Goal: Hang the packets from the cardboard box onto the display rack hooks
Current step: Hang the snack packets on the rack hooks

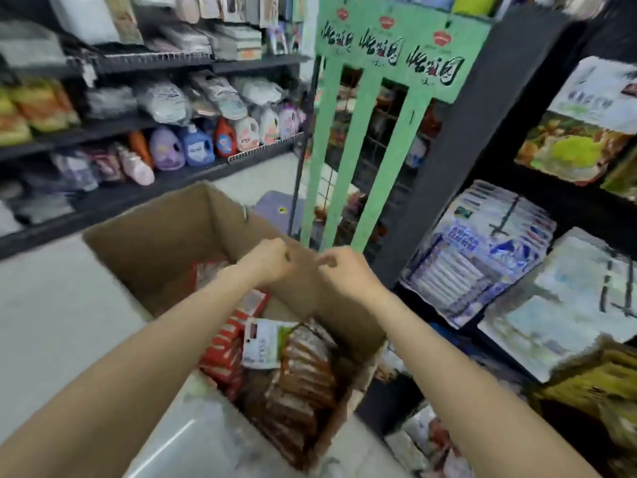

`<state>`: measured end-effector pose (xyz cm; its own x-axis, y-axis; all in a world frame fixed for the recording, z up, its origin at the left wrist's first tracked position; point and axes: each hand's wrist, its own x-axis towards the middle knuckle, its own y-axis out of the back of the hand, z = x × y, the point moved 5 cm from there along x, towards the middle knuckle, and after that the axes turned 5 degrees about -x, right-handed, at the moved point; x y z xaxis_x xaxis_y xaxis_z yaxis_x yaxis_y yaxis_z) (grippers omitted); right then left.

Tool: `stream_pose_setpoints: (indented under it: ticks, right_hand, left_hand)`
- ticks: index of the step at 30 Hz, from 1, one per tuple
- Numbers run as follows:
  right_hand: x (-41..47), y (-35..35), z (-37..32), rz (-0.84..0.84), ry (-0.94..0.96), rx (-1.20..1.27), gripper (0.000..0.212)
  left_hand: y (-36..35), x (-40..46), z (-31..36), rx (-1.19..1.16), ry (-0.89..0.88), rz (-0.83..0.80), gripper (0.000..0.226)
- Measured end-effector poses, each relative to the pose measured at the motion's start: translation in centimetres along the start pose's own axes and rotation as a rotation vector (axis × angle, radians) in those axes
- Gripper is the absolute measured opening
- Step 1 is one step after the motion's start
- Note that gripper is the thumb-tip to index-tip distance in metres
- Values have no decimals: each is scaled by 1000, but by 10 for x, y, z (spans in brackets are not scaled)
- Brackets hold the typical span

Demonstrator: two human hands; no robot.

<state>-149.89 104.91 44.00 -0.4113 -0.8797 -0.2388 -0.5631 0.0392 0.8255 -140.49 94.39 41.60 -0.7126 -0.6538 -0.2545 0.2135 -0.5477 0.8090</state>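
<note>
Both my hands are raised over the cardboard box (148,243): left hand (272,258) and right hand (344,270) have fingers curled, nearly meeting, and I cannot tell whether either pinches anything (blur hides it). The packets (303,374) lie stacked in the box; the green display rack (365,139) stands beyond. I judge the fetching step pending: next, reach down and grip one packet
</note>
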Motion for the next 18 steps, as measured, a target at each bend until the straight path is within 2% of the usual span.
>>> stream_pose_setpoints:
  ticks: [5, 8, 10, 13, 16, 18]
  right_hand:
    - [41, -93, 2, -195, -11, -56, 49]
    - [63, -149, 19, -304, -73, -108, 69]
    - [74, -181, 36, -379, -126, -208, 76]
    - [87, -209, 51, -447, -106, -381, 70]
    - [94, -228, 54, -524, -68, -369, 56]
    - [94, -235, 58, -556, -57, -376, 54]
  left_hand:
    - [-59, -2, -118, -114, 326, -140, 40]
    - [-88, -2, -143, -128, 465, -225, 20]
    - [-101, 6, -146, -138, 515, -321, 32]
    - [-117, 18, -152, -127, 560, -414, 51]
    - [-131, 28, -149, -159, 607, -448, 48]
    - [-138, 31, -151, -171, 630, -389, 42]
